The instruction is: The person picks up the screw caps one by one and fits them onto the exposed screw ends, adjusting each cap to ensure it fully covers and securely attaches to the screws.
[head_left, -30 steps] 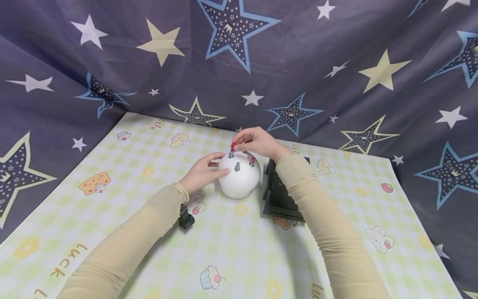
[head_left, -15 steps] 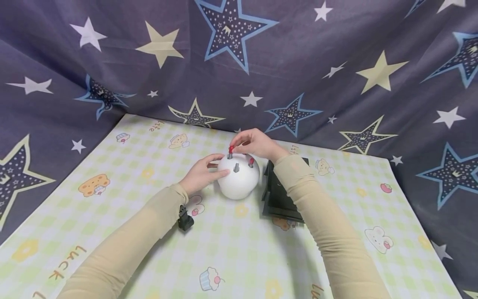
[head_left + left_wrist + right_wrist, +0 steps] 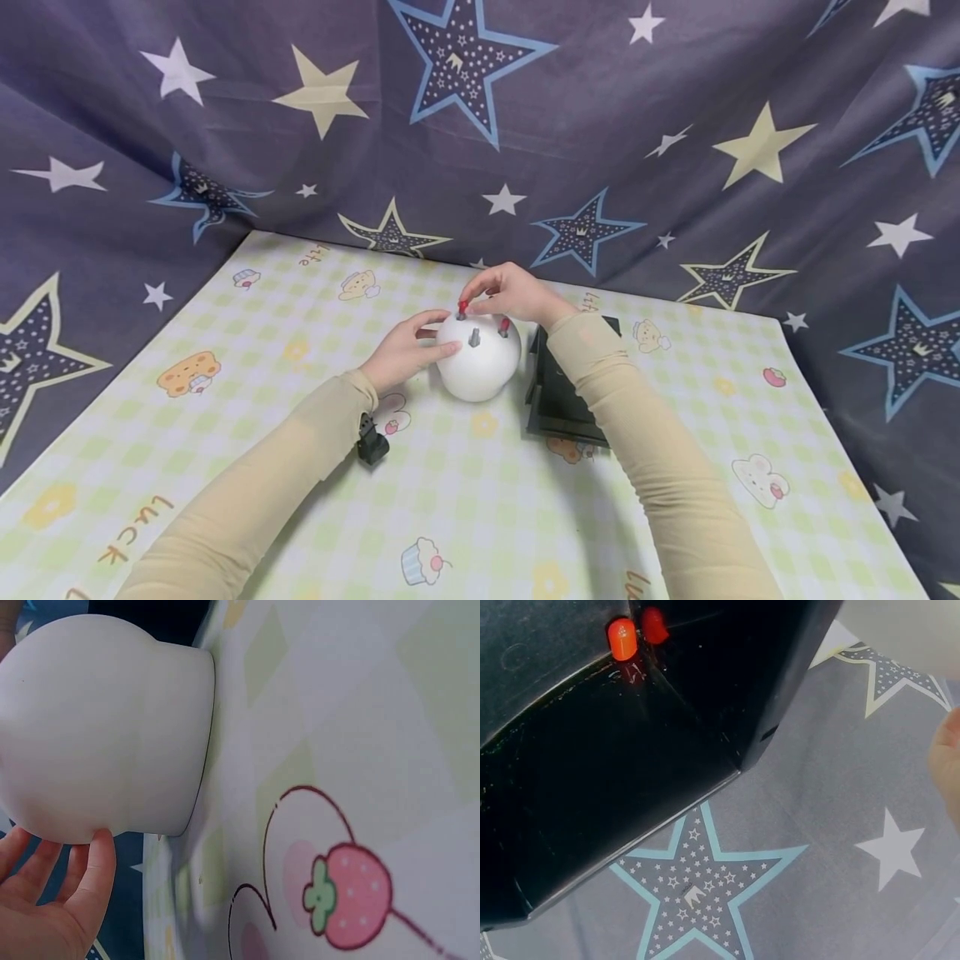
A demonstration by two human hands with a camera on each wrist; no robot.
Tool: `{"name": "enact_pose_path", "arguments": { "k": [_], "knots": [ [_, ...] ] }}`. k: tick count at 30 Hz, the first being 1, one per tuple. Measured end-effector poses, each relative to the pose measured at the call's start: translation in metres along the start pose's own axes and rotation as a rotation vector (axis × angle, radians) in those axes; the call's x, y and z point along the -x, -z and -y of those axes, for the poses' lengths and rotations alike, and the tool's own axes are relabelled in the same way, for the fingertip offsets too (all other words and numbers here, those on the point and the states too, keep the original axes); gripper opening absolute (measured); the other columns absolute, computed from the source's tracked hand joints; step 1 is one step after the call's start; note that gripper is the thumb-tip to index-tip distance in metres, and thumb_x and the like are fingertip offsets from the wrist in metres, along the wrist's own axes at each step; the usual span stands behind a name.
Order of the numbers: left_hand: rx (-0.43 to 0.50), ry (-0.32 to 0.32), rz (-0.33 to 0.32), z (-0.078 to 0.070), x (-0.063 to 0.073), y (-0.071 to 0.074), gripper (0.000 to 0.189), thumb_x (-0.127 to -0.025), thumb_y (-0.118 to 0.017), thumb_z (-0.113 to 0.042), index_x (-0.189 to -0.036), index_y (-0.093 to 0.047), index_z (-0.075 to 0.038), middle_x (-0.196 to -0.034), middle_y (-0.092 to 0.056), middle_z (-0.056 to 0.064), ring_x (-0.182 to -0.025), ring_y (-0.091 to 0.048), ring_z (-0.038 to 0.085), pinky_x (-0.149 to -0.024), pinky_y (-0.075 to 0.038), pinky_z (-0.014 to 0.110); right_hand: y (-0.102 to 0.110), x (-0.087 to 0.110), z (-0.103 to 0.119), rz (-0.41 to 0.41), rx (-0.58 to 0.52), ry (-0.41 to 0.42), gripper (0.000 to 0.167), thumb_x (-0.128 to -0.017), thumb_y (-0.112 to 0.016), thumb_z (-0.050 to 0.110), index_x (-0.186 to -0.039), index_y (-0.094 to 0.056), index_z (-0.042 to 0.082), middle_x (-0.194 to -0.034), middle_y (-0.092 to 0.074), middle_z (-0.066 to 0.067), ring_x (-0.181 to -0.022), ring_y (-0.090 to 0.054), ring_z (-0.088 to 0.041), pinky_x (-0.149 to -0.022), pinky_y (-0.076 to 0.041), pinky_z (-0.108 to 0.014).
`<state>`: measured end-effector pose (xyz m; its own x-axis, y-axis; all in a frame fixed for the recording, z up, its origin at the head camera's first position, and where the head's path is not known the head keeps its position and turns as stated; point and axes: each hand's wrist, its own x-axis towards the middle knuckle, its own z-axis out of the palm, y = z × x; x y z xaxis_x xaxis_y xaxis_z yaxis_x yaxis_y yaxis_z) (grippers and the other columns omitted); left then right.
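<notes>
A white ball-like body point(image 3: 477, 375) stands on the table in the head view; the left wrist view shows its flat-ended base point(image 3: 172, 739). Grey pegs rise from its top: one is bare point(image 3: 475, 337), another wears a red cap point(image 3: 505, 326). My left hand point(image 3: 403, 354) holds the ball's left side, thumb in front and fingers behind, with fingertips touching it in the left wrist view. Above the top, my right hand point(image 3: 516, 293) pinches a red cap point(image 3: 462, 307) over a grey peg. How far it covers that peg is too small to tell.
Right of the ball lies a black tray point(image 3: 566, 400), partly under my right forearm. A red piece point(image 3: 622, 639) lies inside it in the right wrist view. Behind the checked tablecloth point(image 3: 315, 492) hangs a dark star-patterned curtain point(image 3: 600, 100).
My right hand has come down slightly with the red cap, so less of the grey peg shows beneath it. It now hides a cap behind. My left hand keeps its hold.
</notes>
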<state>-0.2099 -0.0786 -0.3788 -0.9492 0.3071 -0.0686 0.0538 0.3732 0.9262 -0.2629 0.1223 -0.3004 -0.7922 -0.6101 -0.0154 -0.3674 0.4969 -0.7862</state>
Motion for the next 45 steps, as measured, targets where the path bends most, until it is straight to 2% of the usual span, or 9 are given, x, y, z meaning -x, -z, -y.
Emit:
{"name": "enact_pose_path", "arguments": {
  "k": [1, 4, 8, 11, 28, 32, 35, 40, 45],
  "knots": [
    [0.0, 0.0, 0.001, 0.0, 0.0, 0.0, 0.067, -0.086, -0.069, -0.033, -0.142, -0.04, -0.012, -0.147, -0.04, 0.008, -0.129, -0.045, 0.032, -0.104, -0.043, 0.046, 0.0, 0.0, 0.001, 0.0, 0.005, -0.002, 0.014, -0.084, -0.069, 0.005, -0.097, -0.072, 0.001, -0.105, -0.07, -0.012, -0.101, -0.061, -0.027, -0.054, -0.051, -0.021],
    [0.002, 0.003, -0.002, 0.0, 0.0, 0.0, 0.067, -0.086, -0.069, -0.033, -0.142, -0.04, -0.012, -0.147, -0.04, 0.008, -0.129, -0.045, 0.032, -0.103, -0.043, 0.046, 0.0, 0.0, 0.002, 0.008, 0.01, -0.012, 0.014, -0.084, -0.069, 0.005, -0.097, -0.073, 0.003, -0.107, -0.069, -0.012, -0.081, -0.062, -0.023, -0.054, -0.052, -0.023],
    [0.002, 0.007, -0.003, 0.0, 0.0, 0.0, 0.067, -0.086, -0.069, -0.033, -0.142, -0.04, -0.012, -0.148, -0.04, 0.008, -0.129, -0.045, 0.032, -0.103, -0.043, 0.046, -0.001, 0.001, 0.001, 0.017, -0.007, -0.031, 0.014, -0.084, -0.069, 0.005, -0.098, -0.073, 0.003, -0.105, -0.069, -0.011, -0.053, -0.049, -0.015, -0.041, -0.049, -0.027],
    [0.005, 0.007, -0.002, 0.0, -0.001, 0.0, 0.067, -0.086, -0.07, -0.034, -0.142, -0.04, -0.013, -0.147, -0.04, 0.007, -0.129, -0.045, 0.032, -0.103, -0.043, 0.047, -0.001, 0.0, 0.0, 0.009, -0.012, -0.039, 0.014, -0.084, -0.07, 0.006, -0.097, -0.073, 0.004, -0.101, -0.07, -0.01, -0.049, -0.046, -0.011, -0.04, -0.048, -0.026],
    [0.005, 0.006, -0.005, 0.0, 0.0, 0.0, 0.066, -0.086, -0.069, -0.032, -0.142, -0.04, -0.012, -0.147, -0.041, 0.008, -0.129, -0.046, 0.032, -0.104, -0.043, 0.046, -0.003, -0.001, -0.003, 0.01, -0.039, -0.076, 0.017, -0.085, -0.069, 0.007, -0.101, -0.072, 0.005, -0.108, -0.069, -0.009, -0.068, -0.058, -0.014, -0.041, -0.048, -0.026],
    [0.009, 0.011, -0.005, 0.001, 0.0, 0.0, 0.066, -0.086, -0.069, -0.033, -0.142, -0.041, -0.013, -0.147, -0.041, 0.007, -0.128, -0.046, 0.032, -0.103, -0.043, 0.046, -0.003, -0.001, -0.004, 0.007, -0.034, -0.038, 0.022, -0.084, -0.07, 0.006, -0.106, -0.07, 0.003, -0.108, -0.069, -0.011, -0.093, -0.064, -0.017, -0.07, -0.054, -0.025],
    [0.006, 0.011, -0.005, 0.002, 0.001, 0.0, 0.066, -0.086, -0.069, -0.034, -0.142, -0.041, -0.013, -0.146, -0.042, 0.007, -0.128, -0.046, 0.032, -0.103, -0.043, 0.046, -0.002, -0.001, -0.004, -0.012, -0.047, 0.005, 0.024, -0.085, -0.069, 0.005, -0.108, -0.068, 0.0, -0.106, -0.069, -0.014, -0.103, -0.063, -0.02, -0.09, -0.05, -0.027],
    [0.003, 0.015, -0.004, 0.002, 0.001, 0.0, 0.066, -0.086, -0.069, -0.034, -0.142, -0.04, -0.013, -0.147, -0.04, 0.007, -0.129, -0.045, 0.031, -0.104, -0.043, 0.046, 0.002, 0.004, -0.004, -0.05, -0.14, 0.019, 0.023, -0.088, -0.065, 0.008, -0.109, -0.066, -0.001, -0.098, -0.07, -0.009, -0.089, -0.064, -0.02, -0.086, -0.053, -0.034],
    [0.016, 0.023, -0.001, 0.004, -0.001, 0.0, 0.068, -0.086, -0.069, -0.037, -0.143, -0.04, -0.016, -0.149, -0.039, 0.005, -0.131, -0.043, 0.031, -0.104, -0.042, 0.047, 0.011, 0.013, -0.004, -0.13, -0.284, -0.008, 0.026, -0.092, -0.059, 0.009, -0.114, -0.061, -0.005, -0.093, -0.067, 0.004, -0.086, -0.062, -0.013, -0.093, -0.049, -0.036]
  ]
}}
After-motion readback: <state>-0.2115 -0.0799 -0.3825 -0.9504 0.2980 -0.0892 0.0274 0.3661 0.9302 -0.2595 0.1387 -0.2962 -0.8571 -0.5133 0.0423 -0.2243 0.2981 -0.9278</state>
